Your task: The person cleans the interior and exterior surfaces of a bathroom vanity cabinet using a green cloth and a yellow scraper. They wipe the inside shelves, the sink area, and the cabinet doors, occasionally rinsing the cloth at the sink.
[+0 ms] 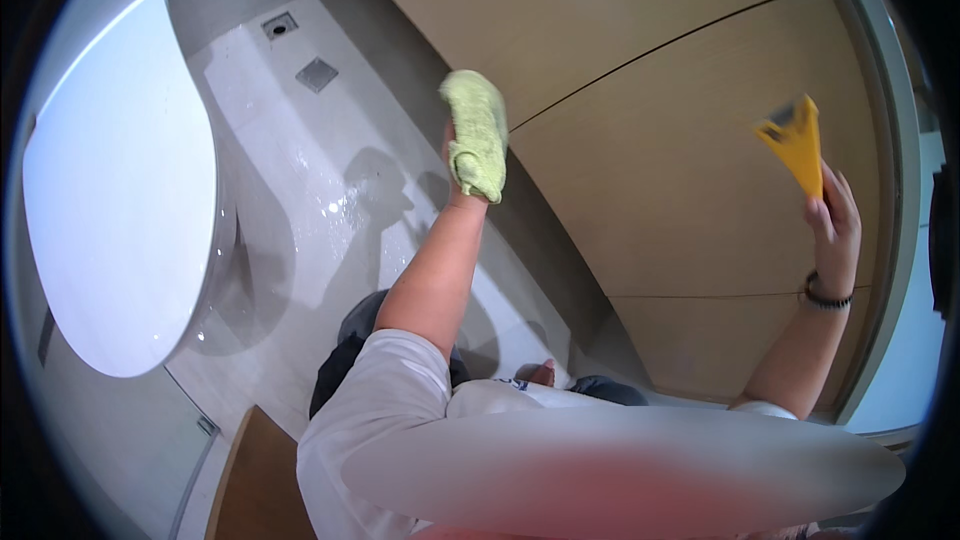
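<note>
My left hand [450, 146] holds a yellow-green cloth [478, 131], which is wrapped over and hides most of it. It is raised near the lower edge of the light wood cabinet fronts [660, 187]. On the other side, my right hand [841, 214] grips the handle of a yellow plastic scraper [801, 146]. The scraper's wide, dark-edged end points up and to the left, and its tip is blurred. Behind the scraper are the cabinet fronts; whether it touches them I cannot tell.
A white toilet [124, 195] with its lid down stands at the left. The pale tile floor [330, 240] looks wet. Near the far wall are an uncovered floor drain [280, 27] and a square metal plate [316, 75]. A brown wooden panel [259, 480] rises beside glass [127, 435] at lower left.
</note>
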`<state>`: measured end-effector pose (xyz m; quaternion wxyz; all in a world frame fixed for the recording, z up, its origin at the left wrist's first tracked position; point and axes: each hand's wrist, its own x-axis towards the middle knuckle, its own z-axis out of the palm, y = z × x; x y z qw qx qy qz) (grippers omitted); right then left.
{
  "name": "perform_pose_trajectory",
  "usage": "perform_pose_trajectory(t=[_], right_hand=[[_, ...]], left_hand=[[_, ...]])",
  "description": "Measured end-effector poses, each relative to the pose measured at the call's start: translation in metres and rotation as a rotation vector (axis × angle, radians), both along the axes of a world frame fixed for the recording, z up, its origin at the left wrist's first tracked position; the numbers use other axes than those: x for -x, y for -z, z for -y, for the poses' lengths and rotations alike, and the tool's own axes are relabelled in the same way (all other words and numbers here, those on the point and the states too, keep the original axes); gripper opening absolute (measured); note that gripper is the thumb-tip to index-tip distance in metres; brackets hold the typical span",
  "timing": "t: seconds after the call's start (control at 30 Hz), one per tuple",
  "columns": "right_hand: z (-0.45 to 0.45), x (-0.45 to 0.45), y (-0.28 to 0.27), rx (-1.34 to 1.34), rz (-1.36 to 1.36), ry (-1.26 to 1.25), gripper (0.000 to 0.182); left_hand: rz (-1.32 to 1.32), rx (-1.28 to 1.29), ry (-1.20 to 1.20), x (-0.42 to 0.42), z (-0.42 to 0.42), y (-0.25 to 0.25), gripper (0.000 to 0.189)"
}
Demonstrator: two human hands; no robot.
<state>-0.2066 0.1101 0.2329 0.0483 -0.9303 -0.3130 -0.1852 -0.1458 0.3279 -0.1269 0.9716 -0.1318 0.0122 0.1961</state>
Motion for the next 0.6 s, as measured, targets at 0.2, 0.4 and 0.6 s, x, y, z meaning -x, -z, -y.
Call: perform_pose_trajectory(t=[0.2, 0.4, 0.6], right_hand=[[0.097, 0.005, -0.017, -0.062, 0.261, 0.139, 0.033], [0.12, 0.007, -0.018, 0.269, 0.853, 0.18, 0.038], [0.145, -0.022, -0.016, -0.053, 0.748, 0.111, 0.047]], left_hand=[[0.455, -0.454, -0.041, -0.026, -0.031, -0.179, 0.03], [-0.585, -1.998, -1.164, -0.088, 0.015, -0.36, 0.058], [-0.728, -1.711, -1.339, -0.12, -0.041, -0.308, 0.054]])
